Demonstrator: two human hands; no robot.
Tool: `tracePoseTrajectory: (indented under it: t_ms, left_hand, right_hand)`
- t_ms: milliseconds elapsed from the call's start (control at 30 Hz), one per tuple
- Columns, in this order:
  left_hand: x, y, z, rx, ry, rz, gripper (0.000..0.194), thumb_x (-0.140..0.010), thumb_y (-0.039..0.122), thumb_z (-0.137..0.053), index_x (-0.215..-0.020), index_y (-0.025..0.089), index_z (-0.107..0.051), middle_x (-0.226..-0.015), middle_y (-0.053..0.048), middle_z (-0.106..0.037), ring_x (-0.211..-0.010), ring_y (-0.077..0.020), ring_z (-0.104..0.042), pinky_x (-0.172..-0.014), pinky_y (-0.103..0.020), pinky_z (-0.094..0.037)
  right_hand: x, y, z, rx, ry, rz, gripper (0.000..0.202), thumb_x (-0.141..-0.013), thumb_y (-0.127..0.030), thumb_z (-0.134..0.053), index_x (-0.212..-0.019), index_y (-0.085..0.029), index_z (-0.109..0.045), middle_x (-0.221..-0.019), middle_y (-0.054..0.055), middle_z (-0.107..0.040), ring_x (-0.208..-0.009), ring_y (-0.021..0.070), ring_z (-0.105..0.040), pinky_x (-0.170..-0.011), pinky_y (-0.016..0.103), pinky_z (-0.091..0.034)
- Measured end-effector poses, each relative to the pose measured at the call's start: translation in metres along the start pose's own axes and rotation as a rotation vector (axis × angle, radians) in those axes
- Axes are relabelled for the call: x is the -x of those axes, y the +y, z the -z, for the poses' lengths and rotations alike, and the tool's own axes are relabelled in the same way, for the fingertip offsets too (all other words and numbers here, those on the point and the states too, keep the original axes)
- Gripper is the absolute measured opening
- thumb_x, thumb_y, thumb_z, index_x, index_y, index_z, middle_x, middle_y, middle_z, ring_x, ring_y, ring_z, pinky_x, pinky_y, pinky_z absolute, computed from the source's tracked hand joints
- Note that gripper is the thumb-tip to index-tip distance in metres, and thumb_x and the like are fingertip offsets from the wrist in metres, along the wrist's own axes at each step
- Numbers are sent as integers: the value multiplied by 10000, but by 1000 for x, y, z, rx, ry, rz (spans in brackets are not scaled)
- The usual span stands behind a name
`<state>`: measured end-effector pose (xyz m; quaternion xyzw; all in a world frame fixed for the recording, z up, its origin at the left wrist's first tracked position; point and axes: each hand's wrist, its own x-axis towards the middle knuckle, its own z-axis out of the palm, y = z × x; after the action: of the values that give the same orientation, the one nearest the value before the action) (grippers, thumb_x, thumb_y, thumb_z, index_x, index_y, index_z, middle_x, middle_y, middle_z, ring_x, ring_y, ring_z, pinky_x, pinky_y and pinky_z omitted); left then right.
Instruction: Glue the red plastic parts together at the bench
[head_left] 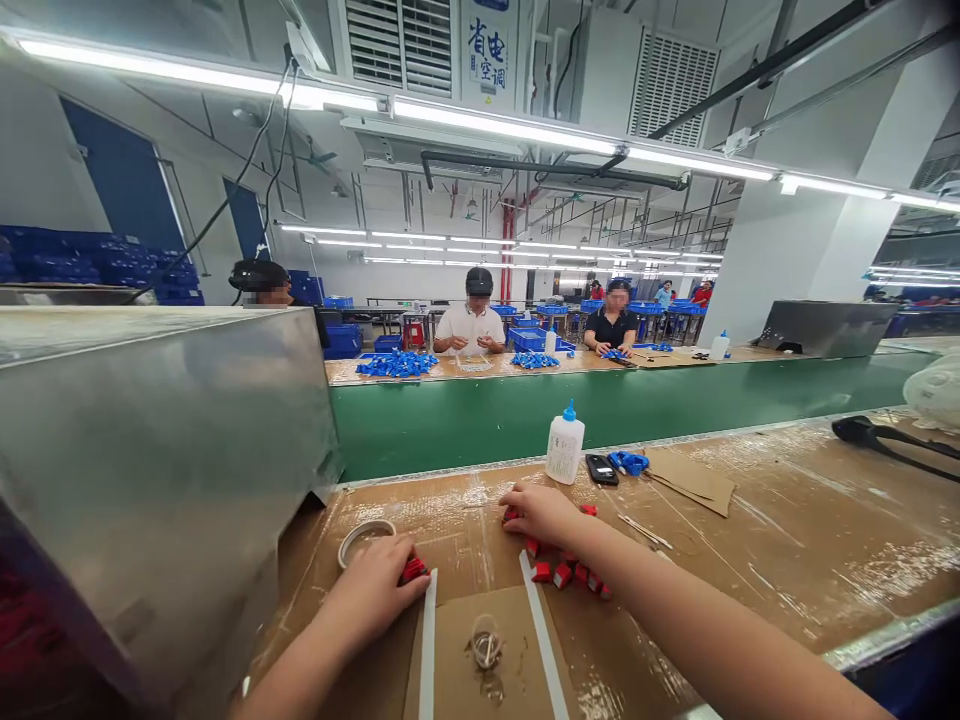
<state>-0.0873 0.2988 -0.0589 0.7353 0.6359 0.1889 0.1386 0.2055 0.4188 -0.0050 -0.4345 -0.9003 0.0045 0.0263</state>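
Note:
My left hand [379, 585] rests low over the cardboard-covered bench, fingers curled round a small red block [414, 570]. Beside it lies a roll of tape [365, 540], partly behind the fingers. My right hand [546, 515] reaches across further forward, its fingers closed on another red block [511, 513]. Several loose red blocks [562, 574] lie below my right wrist, some hidden by the forearm. Between my arms, a small clear cup [486, 645] with a thin stick in it stands on a cardboard sheet [457, 620] edged by two white strips [428, 645].
A white bottle with blue cap [565, 447], black phone [602, 470], blue pieces [628, 462] and cardboard scraps [690, 480] lie beyond my right hand. Cotton swabs [646, 532] are nearby. A metal housing [165, 480] blocks the left. Past the green belt [450, 425] sit co-workers.

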Motion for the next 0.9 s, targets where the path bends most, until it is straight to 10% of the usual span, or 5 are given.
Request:
tracePoseTrajectory:
  t_ms: [133,300,533,700,900]
  left_hand:
    - [-8,10,8,107,84,45,270,-923,457,-524,-862,203,-590,-940,-86,-710,-935,-301,-643,-828,-404,-416]
    - [-41,36,-18,861,143,14,453,-897,608,-511,-1044,183,-560,-945,-67,-671,-837,-236,-676,-751,-344,-492]
    - [-48,43,-52,975,188,14,446,-889,597,-561,-1072,194,-611,-901,-38,-654,-754,-199,-604,-682,-307,-457]
    - [-50,43,-54,927,192,-136,378,-972,537,-493,-1118,208,-611,-1000,-42,-660,-924,-221,-605,-849,-338,-455]
    - [-50,39,-56,867,140,-185,349,-945,526,-601,-1095,213,-552,-942,1,-599,-852,-185,-544,-823,-309,-417]
  right_hand:
    - [-44,0,-10,-28,60,-58,248,-921,-376,-688,-1097,-215,-756,-1134,97,-656,-973,246,-661,-799,307,-475]
    - [-63,-9,-7,-105,248,-156,290,-947,-340,-656,-1173,-166,-715,-1181,142,-640,-1138,292,-584,-890,348,-455]
    - [23,-19,1,-518,482,-150,384,-1051,-491,-436,-1023,-196,-680,-889,32,-674,-798,156,-601,-724,268,-448]
    - [78,-46,17,-428,165,349,328,-929,-541,-655,-922,-213,-649,-825,-5,-604,-743,125,-534,-654,263,-361]
    - [66,-84,-10,-27,129,794,476,-930,-596,-571,-691,-195,-477,-658,-15,-523,-638,142,-441,-569,335,-191]
